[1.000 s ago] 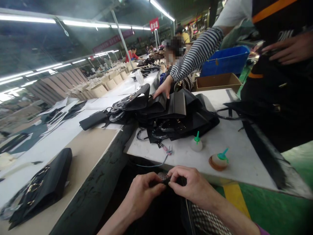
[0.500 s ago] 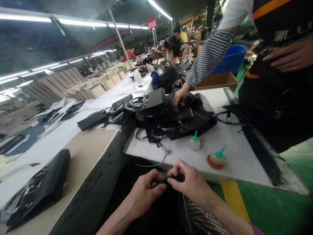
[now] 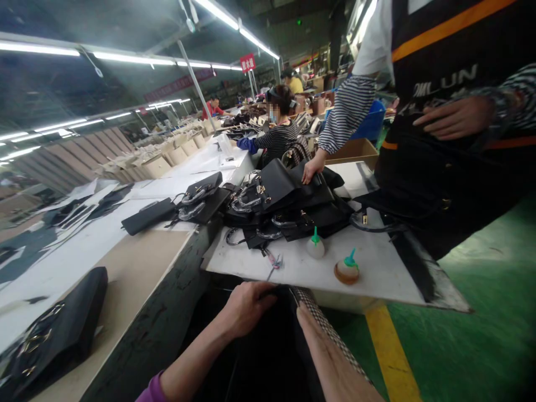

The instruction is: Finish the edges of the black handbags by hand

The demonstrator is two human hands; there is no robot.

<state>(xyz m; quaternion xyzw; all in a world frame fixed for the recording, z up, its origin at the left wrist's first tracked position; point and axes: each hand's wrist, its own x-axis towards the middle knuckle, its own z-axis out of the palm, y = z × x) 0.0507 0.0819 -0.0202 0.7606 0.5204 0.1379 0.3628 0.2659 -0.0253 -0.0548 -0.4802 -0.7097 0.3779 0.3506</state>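
Head camera looks down at my left hand (image 3: pixel 247 304) at bottom centre, fingers curled shut over the top edge of the black material (image 3: pixel 268 352) that hangs below the white table (image 3: pixel 377 268). My right hand (image 3: pixel 312 335) lies just right of it, edge-on along a checkered strip (image 3: pixel 312 306); I cannot tell whether its fingers grip or lie flat. Above my hands, on the table near its front edge, stand two small bottles (image 3: pixel 315 247) with green nozzles, close together. Behind them, at centre frame, is a pile of black handbags (image 3: pixel 288 209), and a co-worker's hand (image 3: pixel 312 167) in a striped sleeve rests on top of it. At lower left another black bag (image 3: pixel 62 329) lies on the tan bench.
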